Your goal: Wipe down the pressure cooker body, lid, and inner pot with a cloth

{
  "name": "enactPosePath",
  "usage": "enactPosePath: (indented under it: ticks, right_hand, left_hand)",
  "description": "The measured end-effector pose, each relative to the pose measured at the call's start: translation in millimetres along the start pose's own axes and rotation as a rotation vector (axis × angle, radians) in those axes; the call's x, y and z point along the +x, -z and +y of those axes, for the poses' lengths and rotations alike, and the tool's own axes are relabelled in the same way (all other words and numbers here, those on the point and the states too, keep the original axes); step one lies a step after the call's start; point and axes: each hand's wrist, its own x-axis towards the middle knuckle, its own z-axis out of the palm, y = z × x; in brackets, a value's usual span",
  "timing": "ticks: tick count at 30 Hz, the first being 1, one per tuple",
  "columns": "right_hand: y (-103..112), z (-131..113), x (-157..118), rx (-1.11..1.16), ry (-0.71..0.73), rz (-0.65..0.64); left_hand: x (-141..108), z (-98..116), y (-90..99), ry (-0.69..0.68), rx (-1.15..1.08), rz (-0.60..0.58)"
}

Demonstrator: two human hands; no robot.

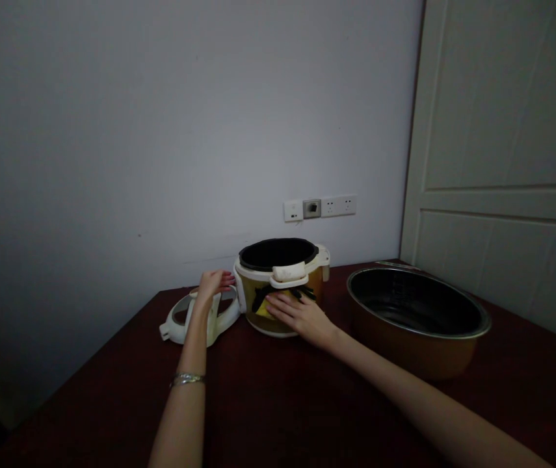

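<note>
A rice cooker body [317,281] with white trim, a gold side and a dark open top stands near the wall. My right hand [302,317] lies with its fingers extended against the cooker's front, below the white latch [288,274]. Under those fingers is a yellow and black piece that looks like a cloth [261,308], pressed on the cooker; its full shape is hidden. My left hand [215,282], fingers stretched out and apart from any grip, is at the cooker's left side, above the white ring-shaped lid part [229,315].
A large inner pot [419,354] with a dark inside and metal rim stands to the right on the dark red table [268,403]. Wall sockets [339,206] are behind the cooker. A white panelled door [497,130] rises at the right.
</note>
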Motion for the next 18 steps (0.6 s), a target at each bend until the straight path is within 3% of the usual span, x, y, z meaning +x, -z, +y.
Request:
enactPosePath:
  ticks: [6, 9, 13, 18]
  right_hand:
    - [-34, -16, -43, 0.045, 0.087, -0.085]
    - [-41, -20, -58, 0.041, 0.14, -0.107]
    - [-28, -10, -56, 0.043, 0.092, -0.089]
    - [-1, 15, -44, 0.079, -0.138, 0.034]
  left_hand:
    - [-3, 0, -0.8, -0.034, -0.004, -0.006]
    - [-2, 0, -1.7, -0.039, -0.011, 0.008]
    - [1, 0, -2.6, -0.008, -0.018, 0.041]
    - [4, 0, -2.6, 0.012, -0.03, 0.048]
